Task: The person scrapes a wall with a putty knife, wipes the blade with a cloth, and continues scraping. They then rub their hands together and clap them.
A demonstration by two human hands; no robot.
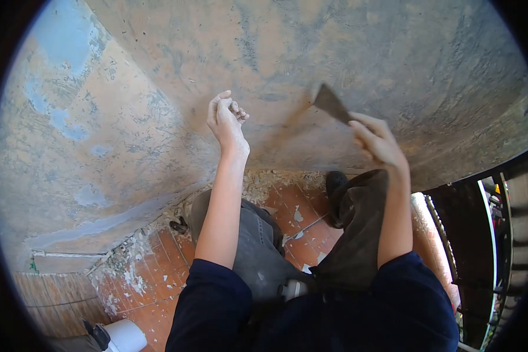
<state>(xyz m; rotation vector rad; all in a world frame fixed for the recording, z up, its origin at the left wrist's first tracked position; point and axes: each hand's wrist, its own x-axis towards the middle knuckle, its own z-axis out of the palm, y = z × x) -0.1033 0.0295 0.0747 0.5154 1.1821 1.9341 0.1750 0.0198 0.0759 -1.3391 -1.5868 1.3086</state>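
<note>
My right hand (376,139) is closed around the handle of a paint scraper (332,104). The broad, flat blade points up and to the left, close to the wall (264,76), and its shadow falls on the surface; whether the edge touches cannot be told. My left hand (227,124) is raised in front of the same wall, left of the scraper, with fingers loosely curled and nothing visible in them. Pale dust coats that hand. The wall is blotchy tan and grey, with scraped marks all over.
An adjoining wall on the left keeps patches of blue paint (64,35). Paint flakes (136,276) litter the red tile floor (152,305) along the wall base. A white bucket (126,336) lies at lower left. Dark metal railing (501,234) runs along the right.
</note>
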